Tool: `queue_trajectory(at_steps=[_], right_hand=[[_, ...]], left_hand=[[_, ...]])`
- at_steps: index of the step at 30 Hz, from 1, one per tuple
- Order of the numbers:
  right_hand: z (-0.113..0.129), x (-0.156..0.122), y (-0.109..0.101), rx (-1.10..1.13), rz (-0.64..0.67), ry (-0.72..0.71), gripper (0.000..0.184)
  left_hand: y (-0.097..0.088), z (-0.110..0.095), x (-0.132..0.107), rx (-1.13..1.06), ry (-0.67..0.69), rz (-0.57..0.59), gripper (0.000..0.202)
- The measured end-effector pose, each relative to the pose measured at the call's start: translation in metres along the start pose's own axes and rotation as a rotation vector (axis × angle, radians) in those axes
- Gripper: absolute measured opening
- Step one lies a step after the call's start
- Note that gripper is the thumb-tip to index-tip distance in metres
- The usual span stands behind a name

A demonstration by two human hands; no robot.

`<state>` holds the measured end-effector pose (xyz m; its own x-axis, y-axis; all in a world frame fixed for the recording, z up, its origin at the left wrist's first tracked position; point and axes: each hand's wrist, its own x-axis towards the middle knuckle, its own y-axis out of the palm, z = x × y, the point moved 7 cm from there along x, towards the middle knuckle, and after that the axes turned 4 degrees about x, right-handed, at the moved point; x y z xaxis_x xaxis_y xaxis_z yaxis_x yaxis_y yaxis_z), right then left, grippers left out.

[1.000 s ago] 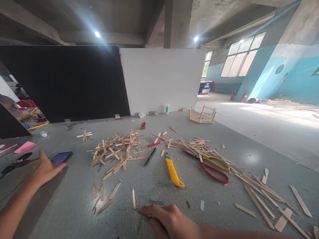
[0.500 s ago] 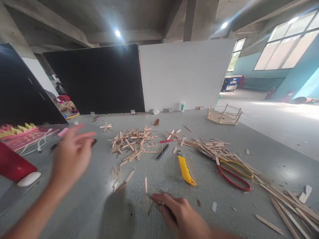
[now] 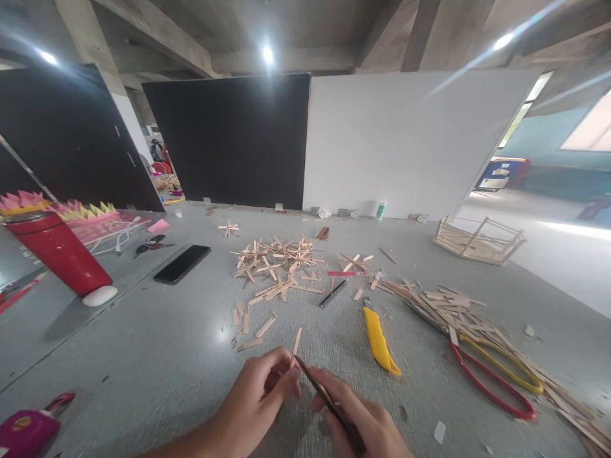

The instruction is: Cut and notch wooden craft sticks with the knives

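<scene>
My left hand (image 3: 267, 388) is closed in a pinch around a thin wooden stick (image 3: 296, 343), whose upper end sticks out above the fingers. Close beside it, my right hand (image 3: 356, 416) grips a slim dark tool (image 3: 324, 395) with a pointed tip; its exact kind is unclear. The tip meets or nearly meets the stick at my left fingertips. Ahead lie short wooden stick pieces (image 3: 266, 326) and a pile of crossed sticks (image 3: 281, 257). A yellow utility knife (image 3: 378, 337) rests right of my hands.
Red-and-yellow-handled scissors (image 3: 491, 375) and long wooden strips (image 3: 443, 305) spread to the right. A black pen (image 3: 333, 294) lies ahead. Leftward are a phone (image 3: 182, 264), a tilted red flask (image 3: 60, 251) and a purple tape measure (image 3: 28, 432). A stick frame (image 3: 480, 242) stands far right.
My left hand has come from over the phone at the left to the middle and now pinches the wooden stick. My right hand keeps its tool. The view has turned left.
</scene>
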<state>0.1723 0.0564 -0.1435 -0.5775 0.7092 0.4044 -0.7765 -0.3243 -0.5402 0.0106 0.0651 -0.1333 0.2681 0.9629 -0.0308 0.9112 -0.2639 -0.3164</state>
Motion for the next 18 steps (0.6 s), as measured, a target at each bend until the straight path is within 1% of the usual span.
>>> queue_trajectory(at_steps=[3,7,11,15,16,18], right_hand=[[0.002,0.001,-0.003,-0.009,0.001,0.026,0.047],[0.000,0.002,-0.007,-0.007,-0.048,0.067,0.035],[-0.002,0.002,-0.007,0.001,-0.057,0.093,0.035],[-0.003,0.001,-0.007,-0.018,-0.036,0.125,0.032],[-0.003,0.000,-0.008,-0.026,-0.047,0.137,0.030],[-0.006,-0.003,-0.012,-0.046,-0.116,0.160,0.025]], left_hand=[[-0.003,0.001,-0.002,0.068,0.051,-0.022,0.047],[-0.001,0.007,-0.006,0.104,0.049,-0.015,0.044],[0.000,0.009,-0.009,0.071,0.036,0.002,0.039],[-0.002,0.008,-0.010,0.143,0.047,-0.016,0.041],[-0.003,0.008,-0.010,0.170,0.053,-0.028,0.042],[-0.003,0.008,-0.011,0.230,0.062,-0.046,0.044]])
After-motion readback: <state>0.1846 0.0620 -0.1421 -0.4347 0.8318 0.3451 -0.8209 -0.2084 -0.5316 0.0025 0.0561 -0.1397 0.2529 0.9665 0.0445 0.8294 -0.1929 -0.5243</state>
